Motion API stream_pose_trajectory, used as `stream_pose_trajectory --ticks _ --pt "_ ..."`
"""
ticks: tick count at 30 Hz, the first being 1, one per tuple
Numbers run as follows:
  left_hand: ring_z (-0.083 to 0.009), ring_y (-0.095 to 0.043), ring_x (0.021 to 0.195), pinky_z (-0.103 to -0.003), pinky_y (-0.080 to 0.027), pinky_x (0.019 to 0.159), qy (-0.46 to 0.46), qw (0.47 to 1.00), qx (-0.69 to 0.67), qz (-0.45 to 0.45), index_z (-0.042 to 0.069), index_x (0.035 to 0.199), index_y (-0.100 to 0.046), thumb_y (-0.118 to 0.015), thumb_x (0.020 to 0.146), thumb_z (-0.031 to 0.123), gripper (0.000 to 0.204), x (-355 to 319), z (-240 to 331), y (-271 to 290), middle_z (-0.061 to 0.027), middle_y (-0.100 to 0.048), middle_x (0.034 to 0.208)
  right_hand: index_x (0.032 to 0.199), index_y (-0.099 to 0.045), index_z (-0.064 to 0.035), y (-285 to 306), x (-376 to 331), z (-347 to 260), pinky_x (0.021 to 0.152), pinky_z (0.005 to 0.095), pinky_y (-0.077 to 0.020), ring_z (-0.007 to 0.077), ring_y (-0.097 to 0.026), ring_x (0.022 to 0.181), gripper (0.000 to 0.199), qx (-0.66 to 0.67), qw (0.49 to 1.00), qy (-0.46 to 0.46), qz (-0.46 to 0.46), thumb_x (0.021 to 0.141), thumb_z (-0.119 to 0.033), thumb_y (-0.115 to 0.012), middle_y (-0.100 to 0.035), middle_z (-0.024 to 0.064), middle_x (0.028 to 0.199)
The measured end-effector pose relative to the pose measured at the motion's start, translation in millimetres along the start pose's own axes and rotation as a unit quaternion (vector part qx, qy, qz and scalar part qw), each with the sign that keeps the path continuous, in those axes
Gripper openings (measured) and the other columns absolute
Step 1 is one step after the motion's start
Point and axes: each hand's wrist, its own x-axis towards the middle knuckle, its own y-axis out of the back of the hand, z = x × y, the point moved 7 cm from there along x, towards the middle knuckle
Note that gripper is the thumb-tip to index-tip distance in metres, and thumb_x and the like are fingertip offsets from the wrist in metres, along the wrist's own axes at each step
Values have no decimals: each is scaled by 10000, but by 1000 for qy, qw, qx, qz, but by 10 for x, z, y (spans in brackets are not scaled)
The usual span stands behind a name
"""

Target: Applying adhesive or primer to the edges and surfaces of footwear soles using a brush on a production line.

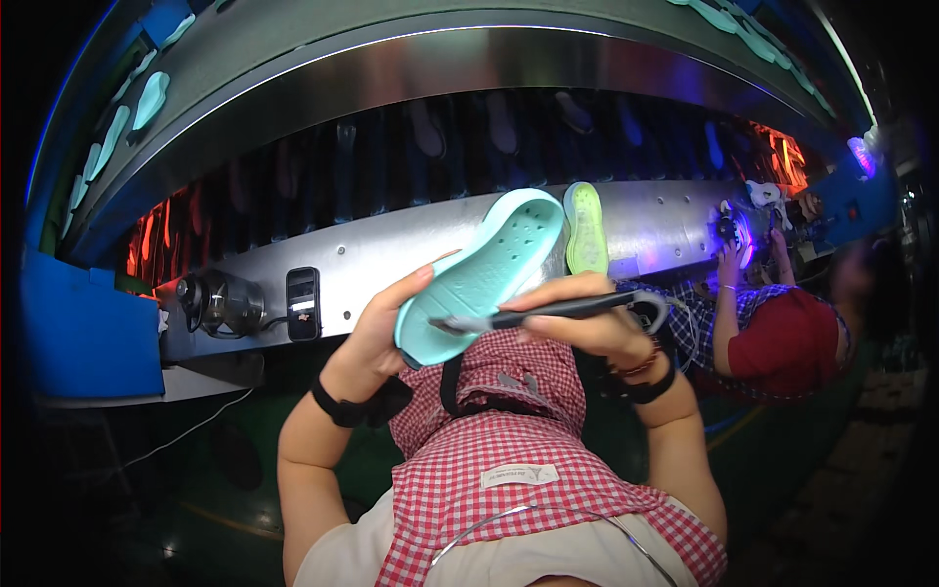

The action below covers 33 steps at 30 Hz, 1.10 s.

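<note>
My left hand (379, 311) grips a pale turquoise shoe sole (499, 240) by its side near the heel, fingers mostly behind it. The sole is tilted, hollow side up, with a cluster of small holes toward the toe. In my right hand (592, 318) is a brush (562, 309) with a dark handle. Its pale, blurred bristle end lies over the inside of the heel and seems to touch it. Just beyond my right hand, a yellow-green sole (587, 235) rests on the metal ledge (391, 240).
On the ledge to the left stand a clear jar with a dark top (225, 301) and a black oblong holder (303, 303). Beyond is a curved conveyor (323, 44) carrying turquoise soles (150, 101). A co-worker in dark red (782, 347) works at the right.
</note>
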Motion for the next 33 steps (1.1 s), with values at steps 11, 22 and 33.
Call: stream_pose_trajectory --ticks 11,22,33 --pt "-318 -591 964 -439 -554 727 -24 994 -98 -30 -40 1301 -295 -447 886 239 523 70 -97 86 -233 -493 1154 971 -617 37 322 120 151 567 208 -491 129 -619 606 214 -184 914 116 343 757 23 -607 -648 128 823" --pt "-302 -567 1018 -490 -512 808 -53 987 -139 -56 -30 1294 -303 -463 888 373 594 12 -110 201 -200 -493 1181 928 -600 66 -195 -23 -173 718 292 -523 270 -647 823 222 -272 884 247 289 708 50 -625 -633 202 913" --pt "-357 -518 1073 -527 -464 862 -83 979 -174 -69 -4 1302 -295 -424 819 566 758 2 -37 282 -226 -471 1203 998 -607 57 -127 -102 66 414 172 -422 69 -528 478 233 189 971 72 127 806 -68 -568 -646 170 851"
